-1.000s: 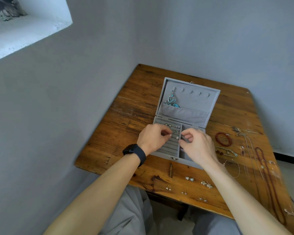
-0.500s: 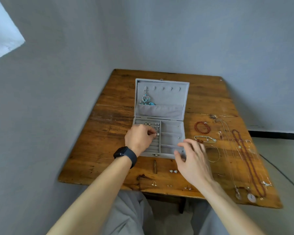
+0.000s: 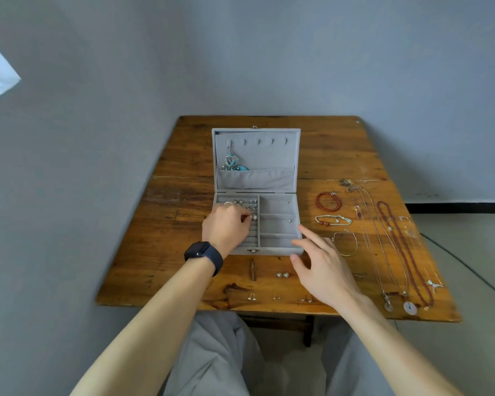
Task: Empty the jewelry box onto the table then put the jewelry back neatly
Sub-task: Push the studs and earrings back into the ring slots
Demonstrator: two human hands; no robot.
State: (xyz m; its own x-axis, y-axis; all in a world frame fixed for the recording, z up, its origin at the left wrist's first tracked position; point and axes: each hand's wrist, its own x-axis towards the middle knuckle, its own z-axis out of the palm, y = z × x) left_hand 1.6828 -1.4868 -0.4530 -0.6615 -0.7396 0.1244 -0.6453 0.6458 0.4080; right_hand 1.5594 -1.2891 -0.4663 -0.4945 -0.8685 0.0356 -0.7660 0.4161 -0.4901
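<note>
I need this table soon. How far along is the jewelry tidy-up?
Done: emptying looks finished; rings and a blue pendant sit in the box. In hand: the left hand pinches a pearl stud at the ring rolls; the right hand hovers open. Left: bracelets, necklaces and earrings lie on the table.

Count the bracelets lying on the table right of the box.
3, right of the jewelry box: red bead bracelet farthest, chain bracelet midway, thin bangle nearest. The right hand may hide others.
</note>
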